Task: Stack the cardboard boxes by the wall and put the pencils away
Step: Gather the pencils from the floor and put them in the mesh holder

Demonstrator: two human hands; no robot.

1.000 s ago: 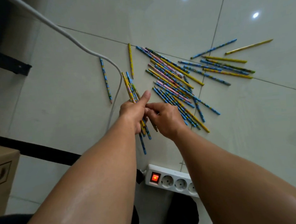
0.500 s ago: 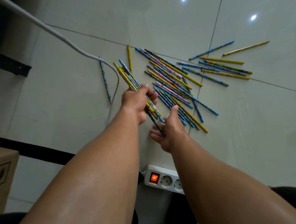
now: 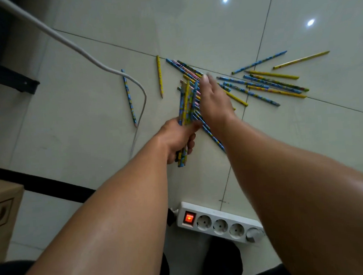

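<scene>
White cable (image 3: 68, 41) loops left of scattered pencils (image 3: 273, 84); power strip (image 3: 219, 222) below; open tile (image 3: 304, 140) right.

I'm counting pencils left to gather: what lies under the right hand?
The right hand stretches over the loose pencils on the floor; blue, pink and yellow ends show past its edges. How many lie beneath the palm is covered.

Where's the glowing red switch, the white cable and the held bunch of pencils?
red switch (image 3: 189, 218), head view, its lit middle.
white cable (image 3: 42, 23), head view, thick upper stretch.
bunch of pencils (image 3: 186, 103), head view, middle of the shafts.
</scene>
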